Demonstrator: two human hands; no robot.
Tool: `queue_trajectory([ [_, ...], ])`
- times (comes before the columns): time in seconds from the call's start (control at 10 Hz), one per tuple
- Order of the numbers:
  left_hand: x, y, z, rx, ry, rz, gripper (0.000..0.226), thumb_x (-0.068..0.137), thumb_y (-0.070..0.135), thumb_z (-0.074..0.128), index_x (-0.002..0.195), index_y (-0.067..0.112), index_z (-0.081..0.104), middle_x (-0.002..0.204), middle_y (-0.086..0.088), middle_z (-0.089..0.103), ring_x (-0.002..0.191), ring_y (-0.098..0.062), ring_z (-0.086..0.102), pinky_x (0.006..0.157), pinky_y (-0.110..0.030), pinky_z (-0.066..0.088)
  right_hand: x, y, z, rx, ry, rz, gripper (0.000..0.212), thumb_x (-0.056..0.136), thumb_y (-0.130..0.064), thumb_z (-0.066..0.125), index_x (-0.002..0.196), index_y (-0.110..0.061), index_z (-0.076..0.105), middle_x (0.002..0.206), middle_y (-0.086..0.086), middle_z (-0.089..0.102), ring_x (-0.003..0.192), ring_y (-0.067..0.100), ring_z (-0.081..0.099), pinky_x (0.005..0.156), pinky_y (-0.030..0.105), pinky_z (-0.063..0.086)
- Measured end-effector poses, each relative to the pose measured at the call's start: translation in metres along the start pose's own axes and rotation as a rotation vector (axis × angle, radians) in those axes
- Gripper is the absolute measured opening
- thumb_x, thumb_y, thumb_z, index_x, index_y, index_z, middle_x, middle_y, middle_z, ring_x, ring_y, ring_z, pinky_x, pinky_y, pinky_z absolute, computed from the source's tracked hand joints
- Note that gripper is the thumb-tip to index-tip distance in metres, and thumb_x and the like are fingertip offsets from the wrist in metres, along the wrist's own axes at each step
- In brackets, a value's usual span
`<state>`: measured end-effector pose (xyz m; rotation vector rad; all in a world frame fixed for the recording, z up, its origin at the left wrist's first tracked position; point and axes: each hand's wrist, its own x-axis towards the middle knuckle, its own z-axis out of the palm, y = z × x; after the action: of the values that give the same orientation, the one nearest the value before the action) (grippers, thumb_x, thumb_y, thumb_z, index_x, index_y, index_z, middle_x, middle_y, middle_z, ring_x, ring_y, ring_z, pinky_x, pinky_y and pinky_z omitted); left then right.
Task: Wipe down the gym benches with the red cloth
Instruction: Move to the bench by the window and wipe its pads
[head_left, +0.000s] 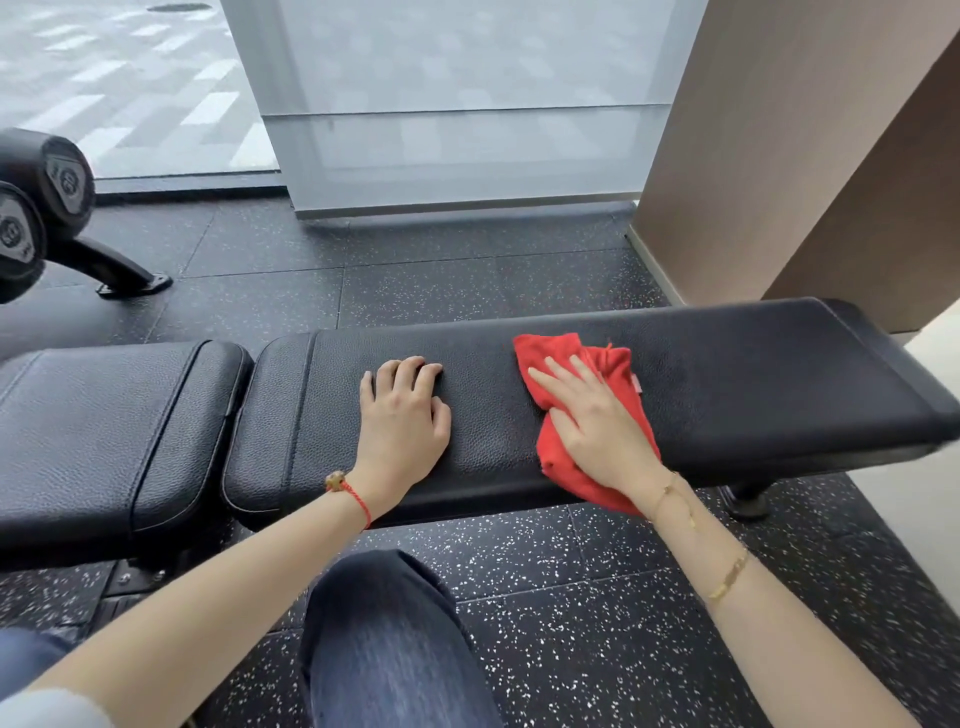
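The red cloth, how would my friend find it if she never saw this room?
Look for the long black bench pad that runs across the middle of the speckled floor. On its right half lies the red cloth, crumpled, pressed flat under the right hand. It is the only big bright red thing; the left hand rests bare on the pad beside it.

Two bench pads (727, 374), one red cloth (566, 410), two dumbbell ends (57, 176), two hands (402, 415).
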<state>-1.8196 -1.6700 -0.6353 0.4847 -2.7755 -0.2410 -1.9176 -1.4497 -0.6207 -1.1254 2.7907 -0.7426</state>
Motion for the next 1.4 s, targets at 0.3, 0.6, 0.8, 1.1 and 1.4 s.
queue_trajectory([
  [0.3, 0.000, 0.001, 0.001, -0.002, 0.018, -0.002, 0.043, 0.089, 0.029, 0.042, 0.128, 0.018, 0.055, 0.134, -0.003, 0.054, 0.126, -0.029, 0.044, 0.112, -0.052, 0.030, 0.041, 0.089, -0.045, -0.103, 0.136, 0.413, 0.050, 0.098, -0.016, 0.040, 0.147, -0.023, 0.038, 0.160, 0.004, 0.024, 0.149, 0.030, 0.011, 0.122, 0.043, 0.004],
  [0.6, -0.001, 0.001, 0.000, -0.032, 0.026, -0.008, 0.040, 0.089, 0.027, 0.047, 0.127, 0.019, 0.057, 0.134, -0.001, 0.055, 0.126, -0.027, 0.045, 0.112, -0.049, 0.029, 0.090, -0.027, 0.023, -0.074, -0.009, 0.071, 0.053, 0.095, -0.018, 0.042, 0.147, -0.027, 0.038, 0.160, -0.001, 0.024, 0.149, 0.025, 0.012, 0.122, 0.043, 0.003],
  [0.8, -0.003, -0.006, -0.003, -0.114, 0.064, -0.039, 0.037, 0.085, 0.021, 0.055, 0.120, 0.014, 0.062, 0.130, -0.005, 0.058, 0.123, -0.028, 0.049, 0.110, -0.044, 0.034, 0.057, -0.044, 0.034, 0.021, -0.073, -0.124, 0.053, 0.095, -0.015, 0.045, 0.146, -0.030, 0.040, 0.158, -0.006, 0.027, 0.150, 0.019, 0.011, 0.123, 0.041, 0.006],
  [1.1, -0.016, -0.058, -0.025, -0.044, 0.141, -0.036, 0.036, 0.083, 0.019, 0.058, 0.118, 0.015, 0.062, 0.125, -0.003, 0.060, 0.122, -0.029, 0.050, 0.107, -0.046, 0.037, 0.113, -0.027, 0.030, -0.046, 0.019, 0.124, 0.049, 0.097, -0.020, 0.041, 0.146, -0.027, 0.041, 0.159, -0.002, 0.028, 0.149, 0.025, 0.012, 0.122, 0.042, 0.003],
  [1.4, -0.026, -0.093, -0.026, -0.004, 0.118, -0.129, 0.038, 0.087, 0.027, 0.051, 0.122, 0.017, 0.061, 0.130, -0.003, 0.059, 0.123, -0.028, 0.051, 0.108, -0.048, 0.036, 0.093, -0.129, 0.078, -0.023, -0.096, -0.203, 0.053, 0.094, -0.018, 0.044, 0.146, -0.029, 0.039, 0.159, -0.005, 0.025, 0.150, 0.022, 0.011, 0.123, 0.041, 0.003],
])
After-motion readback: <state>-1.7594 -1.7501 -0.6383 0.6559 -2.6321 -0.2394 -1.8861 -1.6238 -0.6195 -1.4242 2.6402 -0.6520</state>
